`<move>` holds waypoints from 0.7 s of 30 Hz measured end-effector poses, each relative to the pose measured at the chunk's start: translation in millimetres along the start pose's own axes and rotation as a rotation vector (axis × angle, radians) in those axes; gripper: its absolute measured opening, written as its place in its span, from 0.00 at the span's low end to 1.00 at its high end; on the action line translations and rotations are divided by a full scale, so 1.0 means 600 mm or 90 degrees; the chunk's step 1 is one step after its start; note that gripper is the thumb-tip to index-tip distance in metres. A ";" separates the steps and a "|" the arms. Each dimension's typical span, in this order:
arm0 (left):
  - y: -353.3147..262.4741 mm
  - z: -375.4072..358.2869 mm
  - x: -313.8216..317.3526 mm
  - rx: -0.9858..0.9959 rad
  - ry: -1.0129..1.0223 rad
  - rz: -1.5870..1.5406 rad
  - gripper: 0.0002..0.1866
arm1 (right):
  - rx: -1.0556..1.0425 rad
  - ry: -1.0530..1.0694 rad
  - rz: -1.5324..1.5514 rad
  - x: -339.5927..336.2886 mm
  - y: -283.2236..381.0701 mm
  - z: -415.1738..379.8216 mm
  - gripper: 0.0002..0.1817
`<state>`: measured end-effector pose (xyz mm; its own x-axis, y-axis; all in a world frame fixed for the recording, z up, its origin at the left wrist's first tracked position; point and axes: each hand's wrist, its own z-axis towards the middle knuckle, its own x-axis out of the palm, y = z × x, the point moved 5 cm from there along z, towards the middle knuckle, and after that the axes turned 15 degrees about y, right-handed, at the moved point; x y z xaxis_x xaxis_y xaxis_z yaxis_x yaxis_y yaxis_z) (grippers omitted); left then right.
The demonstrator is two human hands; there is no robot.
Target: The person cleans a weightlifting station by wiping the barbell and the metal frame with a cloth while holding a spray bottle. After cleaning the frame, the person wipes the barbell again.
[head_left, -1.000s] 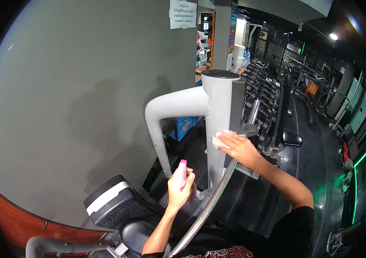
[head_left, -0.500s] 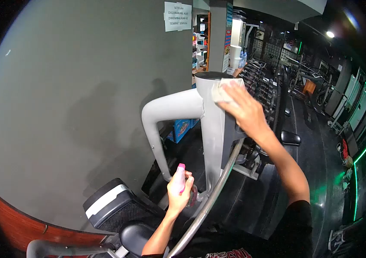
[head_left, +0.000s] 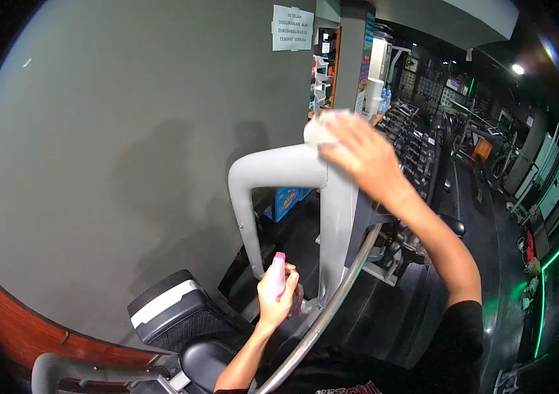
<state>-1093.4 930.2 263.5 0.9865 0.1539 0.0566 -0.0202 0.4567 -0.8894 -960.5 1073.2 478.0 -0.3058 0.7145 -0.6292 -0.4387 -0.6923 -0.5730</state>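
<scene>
- Right hand (head_left: 361, 150) is up at the top edge of the grey post (head_left: 337, 230), fingers stretched out flat and holding a white cloth (head_left: 321, 133) there. Bit blurry, so can't tell how tight.
- That cloth covers the near side of the post's top rim and pokes out past its left edge, right where the bent grey tube (head_left: 279, 167) joins on.
- Left hand (head_left: 274, 303) is way lower, wrapped round a pink-and-white bottle (head_left: 279, 272), upright-ish, just left of the post.
- Tight on the left side tbh: dark wall (head_left: 128, 131) behind the tube, black pad (head_left: 178, 314) near the left forearm.
- Shiny metal bar (head_left: 332, 307) slants up between both arms.
- Most open room is right, black floor (head_left: 440, 315) running back beside the dumbbell rack (head_left: 414, 148).
</scene>
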 end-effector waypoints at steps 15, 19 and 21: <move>0.005 -0.001 0.017 0.013 0.019 0.041 0.07 | 0.047 0.171 -0.233 0.144 0.018 0.102 0.11; 0.004 -0.003 0.018 0.017 0.029 0.057 0.08 | 0.037 0.216 -0.271 0.176 0.032 0.109 0.11; 0.002 -0.003 0.022 0.040 0.033 0.067 0.07 | 0.048 0.228 -0.290 0.178 0.032 0.109 0.11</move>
<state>-1079.9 931.0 262.5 0.9855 0.1584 -0.0603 -0.1320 0.4943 -0.8592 -1057.0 1142.7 434.5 0.2270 0.8511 -0.4734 -0.5219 -0.3041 -0.7969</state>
